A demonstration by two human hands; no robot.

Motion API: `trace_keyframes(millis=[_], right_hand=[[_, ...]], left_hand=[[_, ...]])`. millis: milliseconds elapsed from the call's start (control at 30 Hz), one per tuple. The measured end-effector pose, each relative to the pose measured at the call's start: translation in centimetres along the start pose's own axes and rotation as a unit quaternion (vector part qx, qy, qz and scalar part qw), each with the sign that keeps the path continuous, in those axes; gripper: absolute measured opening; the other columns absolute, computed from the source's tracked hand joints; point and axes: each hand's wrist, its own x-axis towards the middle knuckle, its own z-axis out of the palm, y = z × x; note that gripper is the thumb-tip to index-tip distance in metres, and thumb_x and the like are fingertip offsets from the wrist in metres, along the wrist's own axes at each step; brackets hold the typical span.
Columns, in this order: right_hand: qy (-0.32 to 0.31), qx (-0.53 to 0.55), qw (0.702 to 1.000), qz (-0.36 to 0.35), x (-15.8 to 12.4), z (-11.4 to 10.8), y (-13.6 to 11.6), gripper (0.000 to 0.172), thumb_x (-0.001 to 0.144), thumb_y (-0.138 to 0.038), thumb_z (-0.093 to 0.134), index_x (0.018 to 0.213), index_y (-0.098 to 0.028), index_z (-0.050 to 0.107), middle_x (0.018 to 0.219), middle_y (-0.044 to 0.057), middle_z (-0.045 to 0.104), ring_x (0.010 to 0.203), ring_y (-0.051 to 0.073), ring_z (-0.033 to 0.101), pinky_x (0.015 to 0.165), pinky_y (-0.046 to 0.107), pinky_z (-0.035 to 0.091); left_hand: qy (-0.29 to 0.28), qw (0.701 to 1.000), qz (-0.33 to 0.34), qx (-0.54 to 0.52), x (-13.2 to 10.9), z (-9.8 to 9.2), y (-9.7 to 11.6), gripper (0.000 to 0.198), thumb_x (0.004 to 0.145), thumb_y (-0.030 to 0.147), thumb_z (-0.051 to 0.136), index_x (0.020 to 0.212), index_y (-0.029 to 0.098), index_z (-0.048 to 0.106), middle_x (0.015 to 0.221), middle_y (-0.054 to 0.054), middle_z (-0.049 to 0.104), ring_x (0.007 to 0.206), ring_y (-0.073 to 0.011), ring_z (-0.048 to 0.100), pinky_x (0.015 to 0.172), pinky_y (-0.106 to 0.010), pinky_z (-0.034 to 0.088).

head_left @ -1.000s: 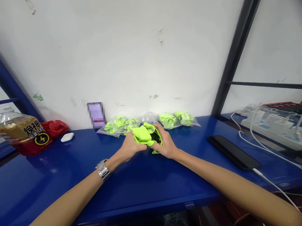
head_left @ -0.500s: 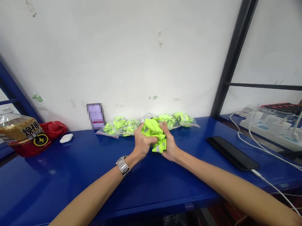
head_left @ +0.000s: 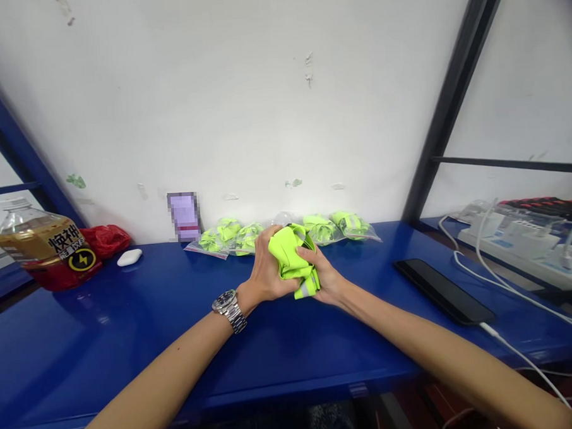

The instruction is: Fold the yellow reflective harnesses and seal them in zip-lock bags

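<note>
- Head view: L hand (head_left: 269,272), with steel watch (head_left: 229,308), and R hand (head_left: 324,277) hold crumpled hi-vis cloth (head_left: 290,255) between them, above blue table (head_left: 131,351), just in front of row of zip bags (head_left: 246,239).
- L fingers (head_left: 270,237) are pressed together, curled over top of cloth. R fingers (head_left: 307,254) are also pressed together, wrapped on its side; no clear pinch.
- Reflective strip (head_left: 305,288) shows at cloth's lower end, below hands.
- L side of table: bottle (head_left: 45,253), red bag (head_left: 106,240), white case (head_left: 129,257).
- R side: phone (head_left: 441,291) with cable (head_left: 520,359), power strip (head_left: 515,242) beyond.
- Risk: loose grip could let cloth slip and unfold. Hands pushed fwd could knock bags; wide R arm move could catch cable.
</note>
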Motion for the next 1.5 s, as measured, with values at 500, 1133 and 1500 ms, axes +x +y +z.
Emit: trace_keyframes(millis=[500,1133,1500], right_hand=[[0.109,-0.159,0.967,-0.167,2.1,-2.4,-0.3,0.054,0.06,-0.028,0.083,0.101,-0.025,0.05,0.092,-0.001,0.062,0.083,0.017,0.061,0.074,0.03,0.053],[-0.027,-0.402,0.889,-0.215,1.6,-4.0,1.3,0.052,0.079,-0.035,0.06,0.121,-0.025,0.032,0.105,0.003,0.047,0.098,0.021,0.051,0.088,0.036,0.043],[0.106,-0.345,0.852,-0.38,1.5,-2.5,0.2,0.035,0.087,-0.039,0.041,0.113,-0.022,0.056,0.111,0.004,0.057,0.103,0.024,0.053,0.092,0.037,0.039]], left_hand=[[-0.146,0.958,-0.128,-0.212,1.0,-0.2,-0.2,0.045,0.07,0.022,0.068,0.112,0.016,0.055,0.091,-0.002,0.063,0.078,-0.0164,0.058,0.067,-0.026,0.045],[0.093,0.703,-0.344,-0.615,1.3,1.1,2.9,0.037,0.06,0.016,0.083,0.091,0.013,0.065,0.085,-0.002,0.069,0.075,-0.0144,0.066,0.07,-0.025,0.053],[0.103,0.683,-0.348,-0.634,1.7,0.9,4.3,0.035,0.062,0.019,0.079,0.092,0.015,0.063,0.087,-0.002,0.07,0.079,-0.0173,0.066,0.075,-0.028,0.052]])
